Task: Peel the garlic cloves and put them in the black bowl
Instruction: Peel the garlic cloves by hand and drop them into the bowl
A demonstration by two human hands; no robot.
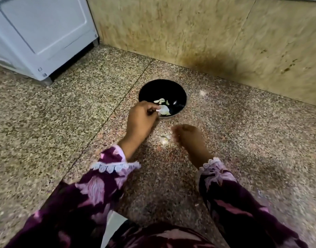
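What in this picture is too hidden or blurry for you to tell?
All in the head view:
- Right hand: motion blur hides whether its fingers hold anything.
- Left hand: its own knuckles cover what the fingertips pinch at the black bowl rim.
- White bits in the bowl: too small to count, or to tell cloves from skins.
- Pale scrap on the floor: blurred; clove or peel unclear.

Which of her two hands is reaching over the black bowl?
The left hand: its fingertips are at the black bowl's near rim, pinching something pale. The right hand is above the floor, short of the bowl.
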